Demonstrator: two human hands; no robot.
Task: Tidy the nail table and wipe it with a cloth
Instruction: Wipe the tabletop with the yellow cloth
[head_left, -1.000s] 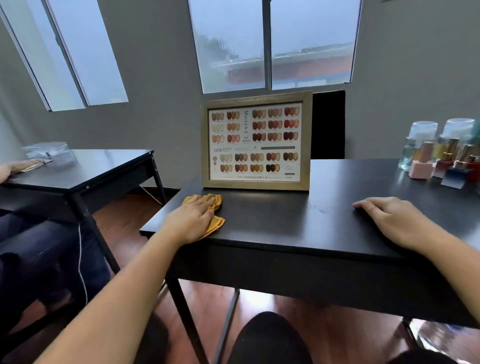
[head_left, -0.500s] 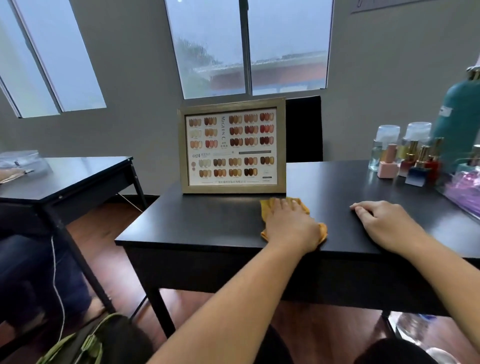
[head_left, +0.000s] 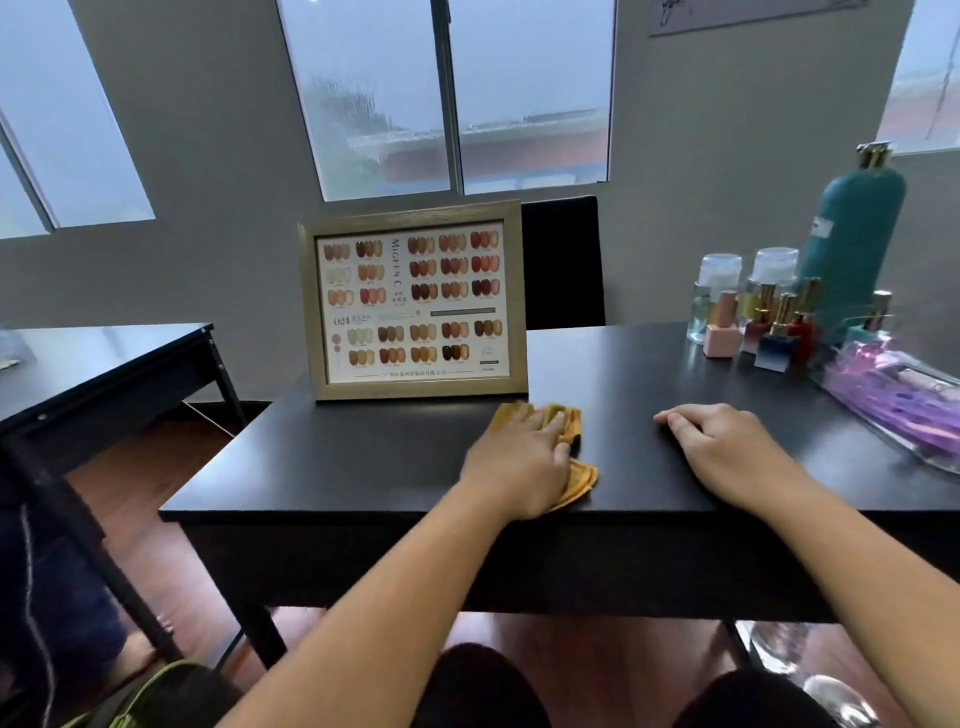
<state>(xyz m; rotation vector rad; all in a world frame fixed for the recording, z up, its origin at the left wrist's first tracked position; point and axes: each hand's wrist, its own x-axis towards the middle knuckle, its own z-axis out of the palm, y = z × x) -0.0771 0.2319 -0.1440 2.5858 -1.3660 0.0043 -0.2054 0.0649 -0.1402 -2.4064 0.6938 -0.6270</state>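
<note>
Since a second ago our left hand (head_left: 519, 460) has swept the cloth (head_left: 566, 447) from the table's (head_left: 363, 462) left end, in front of the frame, across to just past the frame's right corner, while our right hand (head_left: 727, 449) has stayed where it was. The left hand lies flat and spread, palm down, pressing the yellow cloth onto the table; the cloth is crumpled, so we cannot give it a clear long axis, though it shows beyond the fingertips and at the thumb side. The right hand rests palm down on the bare surface, fingers loosely curled, holding nothing, near the cloth but apart from it.

Just beyond the left hand one framed colour chart (head_left: 413, 301) stands upright, facing us. Far beyond the right hand we see two clear capped bottles (head_left: 714, 296), one teal bottle (head_left: 852, 249) and a cluster of small polish bottles (head_left: 722, 332); we cannot count these exactly. To the right of that hand a clear tray (head_left: 898, 431) holds purple items.
</note>
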